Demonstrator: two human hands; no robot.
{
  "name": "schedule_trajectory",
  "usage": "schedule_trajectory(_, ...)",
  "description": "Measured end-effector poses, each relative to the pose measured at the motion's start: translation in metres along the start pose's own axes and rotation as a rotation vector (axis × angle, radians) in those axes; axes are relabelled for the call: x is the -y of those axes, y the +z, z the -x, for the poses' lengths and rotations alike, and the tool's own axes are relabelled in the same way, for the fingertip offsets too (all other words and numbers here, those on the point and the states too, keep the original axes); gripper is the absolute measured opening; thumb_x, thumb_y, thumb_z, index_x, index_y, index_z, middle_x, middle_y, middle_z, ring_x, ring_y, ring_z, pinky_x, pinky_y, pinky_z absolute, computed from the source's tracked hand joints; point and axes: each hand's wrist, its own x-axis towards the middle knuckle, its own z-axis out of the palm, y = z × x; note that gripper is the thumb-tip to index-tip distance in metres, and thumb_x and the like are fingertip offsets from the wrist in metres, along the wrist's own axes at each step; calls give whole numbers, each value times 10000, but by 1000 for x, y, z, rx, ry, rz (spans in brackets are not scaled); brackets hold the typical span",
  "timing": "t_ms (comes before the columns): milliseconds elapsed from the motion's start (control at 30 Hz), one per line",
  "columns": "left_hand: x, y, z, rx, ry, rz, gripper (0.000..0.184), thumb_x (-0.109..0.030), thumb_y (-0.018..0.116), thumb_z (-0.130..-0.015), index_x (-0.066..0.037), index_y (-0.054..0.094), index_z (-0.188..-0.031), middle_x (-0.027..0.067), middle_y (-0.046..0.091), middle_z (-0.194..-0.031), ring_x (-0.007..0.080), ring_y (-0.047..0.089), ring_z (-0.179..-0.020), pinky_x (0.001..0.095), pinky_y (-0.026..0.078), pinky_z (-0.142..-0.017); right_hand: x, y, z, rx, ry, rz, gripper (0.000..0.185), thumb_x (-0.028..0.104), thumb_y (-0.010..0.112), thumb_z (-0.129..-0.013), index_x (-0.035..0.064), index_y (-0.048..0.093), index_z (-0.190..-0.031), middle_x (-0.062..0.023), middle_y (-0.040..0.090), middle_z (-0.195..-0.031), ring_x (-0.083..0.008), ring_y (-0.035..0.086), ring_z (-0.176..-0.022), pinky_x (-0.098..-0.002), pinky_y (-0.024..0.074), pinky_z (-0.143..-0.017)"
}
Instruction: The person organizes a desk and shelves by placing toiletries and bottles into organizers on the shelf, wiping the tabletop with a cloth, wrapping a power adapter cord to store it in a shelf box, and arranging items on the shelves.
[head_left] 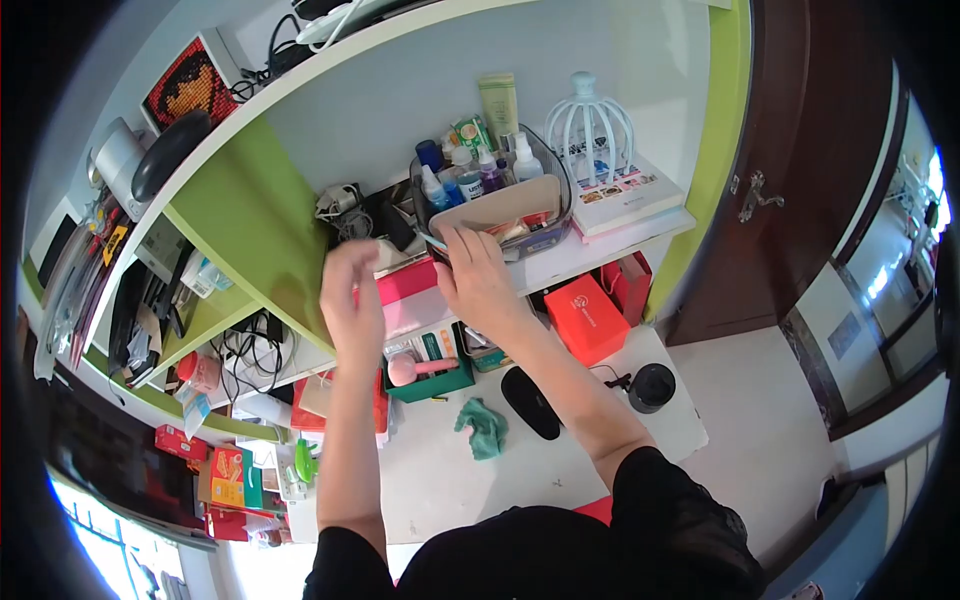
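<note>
My right hand [473, 275] is at the front left corner of a clear plastic bin [563, 228] on the shelf. Its fingers are bent together around a thin pale-blue stick-like thing [432, 241], mostly covered by the hand. Inside the bin stand spray bottles [525, 158], a green tube [498, 105] and a beige flat piece [510, 208]. To the left, my left hand [352, 300] is raised before the shelf, slightly blurred, fingers loosely bent and thumb apart. Nothing shows in it. Beyond its fingertips lies a small white object [390, 256].
Right of the bin, a pale-blue cage-shaped stand [590, 130] sits on a white box [630, 200]. Below are a red box [587, 318], a green box holding a pink handheld fan [405, 369], a green cloth [482, 428] and a black case [530, 402]. Cables [255, 350] hang at left.
</note>
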Motion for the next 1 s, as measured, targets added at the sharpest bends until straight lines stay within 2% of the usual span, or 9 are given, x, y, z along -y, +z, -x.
schedule_trajectory(67,6,-3,35,19,128,-69,220,96,462,-823,16,576,-992,100,602,-980,192,579,-918,295,451,-824,3,-2,4,28,24,-24,544,112,586,-800,-85,392,-1269,-221,500,-1090,-378,478,-1016,-456,378,-936)
schedule_trajectory(133,3,-2,71,80,68,-47,266,146,448,-763,23,587,-953,165,593,-971,298,591,-908,334,472,-808,4,-3,9,-7,17,-39,572,102,582,-816,-84,346,-1302,-251,476,-1171,-417,461,-1073,-482,368,-963)
schedule_trajectory(267,18,1,139,305,105,-33,294,143,499,-719,1,607,-952,158,595,-991,329,608,-882,359,509,-738,8,-5,14,-35,39,-69,620,102,578,-831,-86,284,-1344,-283,438,-1256,-451,447,-1119,-517,344,-999)
schedule_trajectory(367,22,-4,185,418,-77,-56,304,124,521,-709,-25,623,-954,148,598,-989,327,617,-859,373,516,-708,11,-4,15,-48,13,-64,608,97,576,-833,-87,293,-1338,-289,460,-1226,-442,475,-1086,-521,351,-988)
schedule_trajectory(467,21,-9,202,451,-70,-44,293,103,543,-706,-39,629,-947,147,598,-984,327,621,-841,383,519,-686,12,-1,13,-43,-13,-51,540,59,559,-818,-78,362,-1302,-227,524,-1138,-378,498,-1043,-512,346,-983)
schedule_trajectory(667,12,-15,194,439,-12,-50,276,87,562,-702,-37,630,-938,145,598,-997,328,622,-840,386,524,-692,5,4,-12,-44,-99,-78,306,37,550,-843,-18,537,-1143,-183,591,-1063,-361,540,-1005,-444,415,-919)
schedule_trajectory(900,7,-23,188,420,-22,-55,289,82,571,-690,-40,626,-946,141,595,-1006,320,626,-811,372,528,-677,7,-2,-13,-100,8,-165,262,62,526,-886,-31,541,-1131,-192,600,-1049,-356,567,-970,-419,452,-854)
schedule_trajectory(1000,11,-25,189,403,-3,-59,287,81,574,-689,-38,622,-946,139,593,-1009,315,626,-804,368,528,-669,-6,-7,-24,-143,31,-169,238,80,529,-877,-40,551,-1080,-218,579,-1028,-384,551,-926,-446,451,-829)
